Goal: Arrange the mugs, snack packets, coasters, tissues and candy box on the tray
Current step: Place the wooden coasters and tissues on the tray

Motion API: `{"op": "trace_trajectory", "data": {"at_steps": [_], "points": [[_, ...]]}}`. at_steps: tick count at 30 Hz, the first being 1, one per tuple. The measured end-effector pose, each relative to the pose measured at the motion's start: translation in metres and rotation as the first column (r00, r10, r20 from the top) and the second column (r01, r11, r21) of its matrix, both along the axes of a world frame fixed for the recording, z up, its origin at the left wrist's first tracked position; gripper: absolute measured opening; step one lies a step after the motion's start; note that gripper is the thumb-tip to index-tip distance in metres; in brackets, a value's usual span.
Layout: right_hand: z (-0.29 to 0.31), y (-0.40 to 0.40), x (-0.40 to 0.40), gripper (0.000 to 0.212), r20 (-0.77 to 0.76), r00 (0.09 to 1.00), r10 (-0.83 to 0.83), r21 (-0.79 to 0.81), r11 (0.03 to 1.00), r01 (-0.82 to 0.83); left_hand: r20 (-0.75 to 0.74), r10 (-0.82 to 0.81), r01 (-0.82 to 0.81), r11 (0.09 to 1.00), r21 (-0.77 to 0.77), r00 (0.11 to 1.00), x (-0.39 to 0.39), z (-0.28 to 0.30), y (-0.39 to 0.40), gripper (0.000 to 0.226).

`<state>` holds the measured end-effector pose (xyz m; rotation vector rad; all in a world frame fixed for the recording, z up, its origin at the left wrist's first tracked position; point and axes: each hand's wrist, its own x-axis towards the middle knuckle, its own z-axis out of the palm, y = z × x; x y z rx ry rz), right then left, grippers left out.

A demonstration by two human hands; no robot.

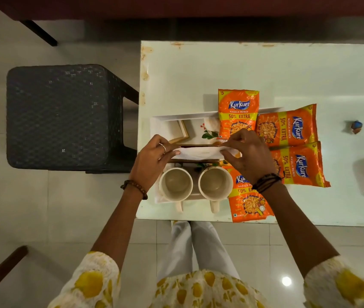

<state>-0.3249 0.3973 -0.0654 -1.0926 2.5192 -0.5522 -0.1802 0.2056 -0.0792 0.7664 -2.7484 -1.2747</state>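
White tissue (198,152) is held stretched between both hands at frame centre, above the tray (165,117). Long axis runs left-right across the frame, roughly parallel to the tray's near edge.

Near to far:
- Two cream mugs (176,184) (215,183) sit side by side on the tray's near end, handles pointing toward the person and overhanging the rim.
- One snack packet (248,201) lies just right of the mugs, partly under the right wrist, its near end at the table (198,70) edge.
- Left hand (152,156) pinches the tissue's left end, fingers curled. Right hand (248,155) pinches the right end, thumb and fingertips closed on it. Both hands are equally near; each holds one end.
- Directly under the tissue: a dark brown strip, probably a coaster or holder edge, can't tell which.
- Beyond that on the tray: a pale framed square (180,130), likely a coaster, tilted, plus the tray's floral print.
- Two more packets (287,127) (298,165) lie right of the tray on the table; a fourth (238,113) lies across the tray's far rim.
- Small blue-brown object (356,126) sits far right, well apart.

Judgement: the tissue goes straight down into the mid-tray gap between mugs and coaster. That gap also runs left-right, so no rotation is needed, only a lowering by both hands together. Candy box is not identifiable.
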Motion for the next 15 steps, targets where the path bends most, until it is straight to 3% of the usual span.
{"op": "trace_trajectory", "data": {"at_steps": [10, 15], "points": [[-0.030, -0.008, 0.007, 0.005, 0.029, 0.999, -0.028, 0.139, 0.990, 0.024, 0.139, -0.040, 0.062, 0.985, -0.160, 0.990, 0.001, -0.023, 0.001, 0.016], [-0.034, -0.011, 0.007, 0.015, 0.022, 0.999, -0.031, 0.170, 0.985, 0.026, 0.158, 0.010, 0.022, 0.979, -0.201, 0.987, 0.000, -0.031, 0.000, 0.009]]}}
